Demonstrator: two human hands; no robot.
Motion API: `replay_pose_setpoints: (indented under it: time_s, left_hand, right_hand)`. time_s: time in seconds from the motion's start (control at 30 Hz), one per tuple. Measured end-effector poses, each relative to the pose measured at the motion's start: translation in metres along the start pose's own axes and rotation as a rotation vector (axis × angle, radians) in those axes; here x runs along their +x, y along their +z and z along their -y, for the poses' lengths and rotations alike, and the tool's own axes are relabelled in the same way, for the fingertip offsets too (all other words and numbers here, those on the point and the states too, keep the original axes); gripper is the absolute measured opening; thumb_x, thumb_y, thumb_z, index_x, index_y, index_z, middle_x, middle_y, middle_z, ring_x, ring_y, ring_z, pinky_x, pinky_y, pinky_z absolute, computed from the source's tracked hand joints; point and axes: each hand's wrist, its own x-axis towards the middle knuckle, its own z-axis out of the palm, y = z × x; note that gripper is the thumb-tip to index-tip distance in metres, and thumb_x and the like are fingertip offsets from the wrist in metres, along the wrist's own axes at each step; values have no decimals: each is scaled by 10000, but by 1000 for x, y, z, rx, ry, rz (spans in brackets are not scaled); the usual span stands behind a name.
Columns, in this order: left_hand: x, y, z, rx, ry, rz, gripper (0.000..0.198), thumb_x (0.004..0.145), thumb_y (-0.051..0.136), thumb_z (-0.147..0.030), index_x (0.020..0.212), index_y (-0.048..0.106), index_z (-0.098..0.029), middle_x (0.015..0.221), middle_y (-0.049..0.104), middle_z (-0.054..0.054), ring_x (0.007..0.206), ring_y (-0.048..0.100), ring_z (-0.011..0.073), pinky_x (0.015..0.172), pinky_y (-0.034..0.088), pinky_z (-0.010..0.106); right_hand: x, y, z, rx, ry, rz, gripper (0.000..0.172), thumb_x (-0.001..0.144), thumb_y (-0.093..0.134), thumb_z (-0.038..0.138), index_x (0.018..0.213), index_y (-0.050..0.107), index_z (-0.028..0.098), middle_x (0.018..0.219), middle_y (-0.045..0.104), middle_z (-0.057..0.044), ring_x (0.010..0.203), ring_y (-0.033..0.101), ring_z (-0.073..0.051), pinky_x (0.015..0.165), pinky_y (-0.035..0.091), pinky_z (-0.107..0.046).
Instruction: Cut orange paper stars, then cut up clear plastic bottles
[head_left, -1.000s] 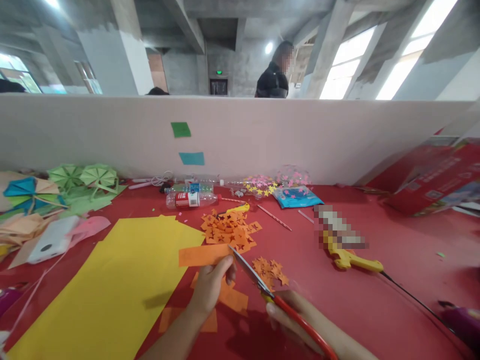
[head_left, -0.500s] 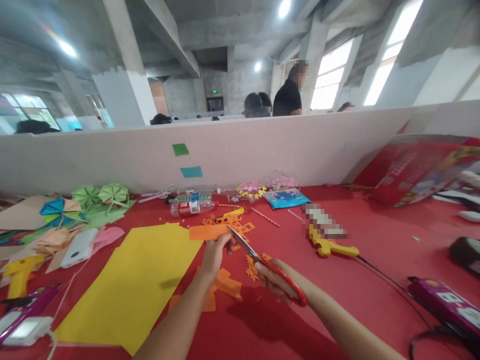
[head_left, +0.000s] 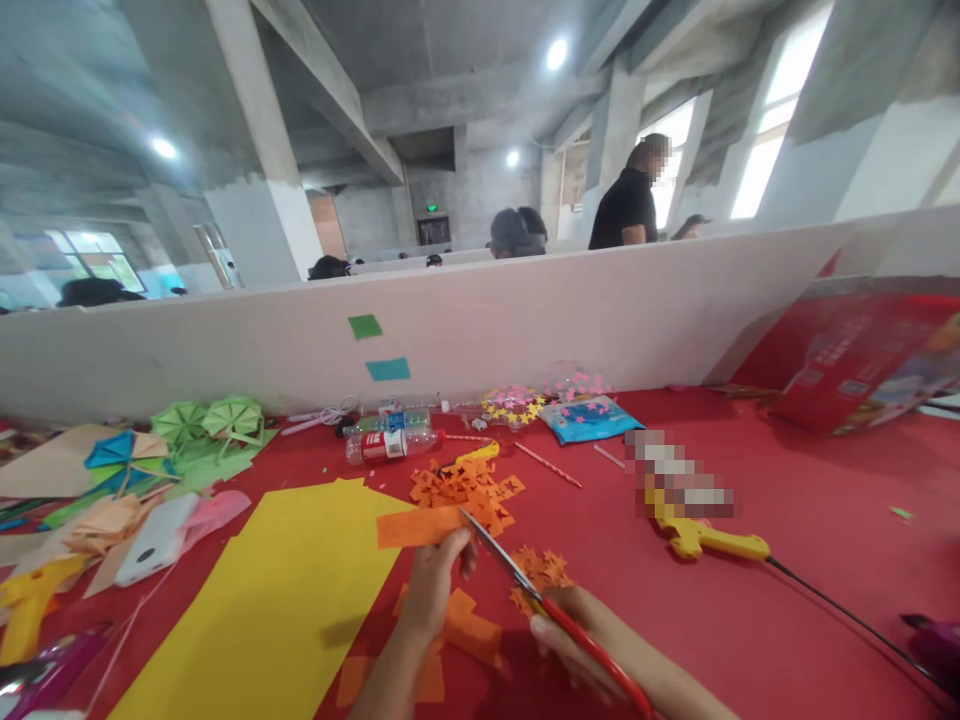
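Between the thumb and fingers of my left hand point(head_left: 435, 580) is a strip of orange paper point(head_left: 412, 528), its long end pointing left over yellow sheets. My right hand point(head_left: 574, 630) grips red-handled scissors point(head_left: 559, 607), whose blade tips meet the strip's right end beside my left fingers. Just under the scissors lies a pile of small orange paper stars point(head_left: 544, 567). Behind my left hand spreads a heap of orange scraps point(head_left: 472, 485), some with star-shaped holes. More orange paper pieces point(head_left: 472, 630) rest on the red table below my left wrist.
Large yellow sheets point(head_left: 270, 580) cover the left front. A plastic bottle point(head_left: 390, 444) lies near the white partition point(head_left: 525, 310). To the right are a blue packet point(head_left: 589, 418) and a yellow glue gun point(head_left: 712, 540) with a cord. Folded paper umbrellas point(head_left: 232, 415) and a white phone point(head_left: 159, 540) sit left.
The view has tilted up slightly, so the table sits lower. Both hands still hold the paper strip and scissors at nearly the same place. A person beyond the partition has moved right.
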Motion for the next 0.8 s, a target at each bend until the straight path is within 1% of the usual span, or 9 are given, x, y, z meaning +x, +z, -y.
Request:
replay_pose_setpoints:
  time_s: [0.1,0.2,0.3,0.37,0.53,0.6,0.73,0.8]
  left_hand:
    - [-6,2,-7,-2,10,6,360,749,540,-411,469,497,-189,486,485,-11,517,458,125,567,387,259]
    - [-7,2,-7,-40,17,5,339,742,553,-400,481,490,-192,476,469,-20,494,435,118,534,368,255]
    - [-6,0,-3,-58,15,7,315,734,561,-398,506,506,-189,484,477,-23,487,430,115,515,355,252]
    - [-7,0,-1,-52,-1,9,320,728,562,-404,499,511,-186,482,479,-21,483,426,112,508,347,251]
    - [-9,1,-2,-19,-43,11,342,713,553,-421,471,515,-183,475,481,-12,490,433,111,518,352,252]
    - [-8,2,-2,-17,-42,9,335,708,549,-424,478,519,-182,478,486,-11,487,437,110,509,352,248]
    - [-6,2,2,-54,-34,15,326,716,559,-413,496,538,-173,484,502,-9,484,444,108,497,346,240]
    - [-5,2,3,-85,-29,27,322,722,566,-398,496,545,-169,485,508,-8,488,449,108,501,348,239]
  right_hand:
    - [-1,0,-3,-30,-53,-8,568,778,434,732,647,439,180,512,446,44,408,386,-58,369,265,-180]
    - [-2,1,-4,-33,-79,-10,597,759,413,764,621,402,184,540,421,35,465,396,-70,407,278,-188]
    - [-6,3,-1,-3,-54,11,612,749,397,782,641,410,180,536,401,38,462,376,-66,410,248,-192]
    - [-8,4,1,14,-49,25,608,754,397,777,663,422,177,548,420,33,462,370,-65,404,235,-193]
    - [-7,3,1,12,-76,35,607,762,375,779,639,418,186,512,423,31,447,379,-75,402,249,-197]
    - [-6,4,1,28,-43,14,603,759,381,779,630,426,192,479,403,43,417,369,-75,392,246,-198]
    - [-8,10,4,79,86,-59,582,749,421,767,645,452,195,434,385,61,354,330,-71,358,223,-198]
    - [-9,13,5,97,99,-83,562,757,433,748,640,451,199,428,383,63,348,328,-72,354,219,-199]
